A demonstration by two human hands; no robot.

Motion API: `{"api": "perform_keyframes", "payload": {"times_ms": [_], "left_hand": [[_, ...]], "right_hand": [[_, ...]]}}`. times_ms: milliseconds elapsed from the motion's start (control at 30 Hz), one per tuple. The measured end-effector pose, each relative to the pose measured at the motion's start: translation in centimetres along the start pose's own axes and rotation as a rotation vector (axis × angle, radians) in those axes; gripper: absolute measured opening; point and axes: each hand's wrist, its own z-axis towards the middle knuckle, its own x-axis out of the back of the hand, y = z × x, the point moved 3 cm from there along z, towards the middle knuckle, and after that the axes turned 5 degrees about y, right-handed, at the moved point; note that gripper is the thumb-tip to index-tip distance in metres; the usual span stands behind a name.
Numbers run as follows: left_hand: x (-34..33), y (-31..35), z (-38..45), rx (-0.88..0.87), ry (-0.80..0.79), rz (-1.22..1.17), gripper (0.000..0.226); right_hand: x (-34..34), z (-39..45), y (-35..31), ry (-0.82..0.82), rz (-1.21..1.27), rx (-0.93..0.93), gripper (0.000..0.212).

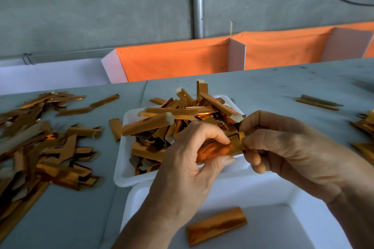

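Copper-foil strip is held over the near rim of the heaped white tray, long axis running roughly 8 to 2 o'clock. My left grip curls round its lower end, thumb beneath; my right grip pinches the upper end at 2 o'clock, where I judge the next fold falls. A folded piece lies at 6 o'clock in the near tray
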Motion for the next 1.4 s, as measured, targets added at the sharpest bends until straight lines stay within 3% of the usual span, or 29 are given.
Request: {"api": "perform_keyframes", "payload": {"times_ms": [133,433,533,633,700,933,1200,1400], "left_hand": [[0.0,0.0,0.1,-0.041,0.01,0.031,0.017],[-0.2,0.9,0.3,-0.25,0.04,0.38,0.013],[-0.4,1.0,0.2,-0.255,0.065,0.385,0.015],[-0.3,1.0,0.3,-0.252,0.096,0.404,0.012],[-0.2,1.1,0.3,-0.264,0.1,0.425,0.011],[-0.1,1.2,0.2,-0.277,0.067,0.444,0.017],[-0.6,1.4,0.4,-0.343,0.034,0.522,0.017],[0.1,1.5,0.4,-0.356,0.054,0.51,0.017]], "right_hand": [[0.0,0.0,0.1,0.029,-0.013,-0.005,0.01],[0.0,0.0,-0.1,0.055,-0.183,0.037,0.015],[0.2,-0.1,-0.2,0.044,-0.18,0.06,0.018],[0.1,0.0,-0.4,0.048,-0.198,0.112,0.009],[0.0,0.0,-0.3,0.041,-0.211,0.139,0.017],[-0.1,0.2,-0.3,-0.014,-0.114,0.101,0.017],[0.6,0.5,-0.4,-0.003,-0.375,0.134,0.014],[0.1,0.0,-0.4,-0.033,-0.217,0.173,0.014]]}}
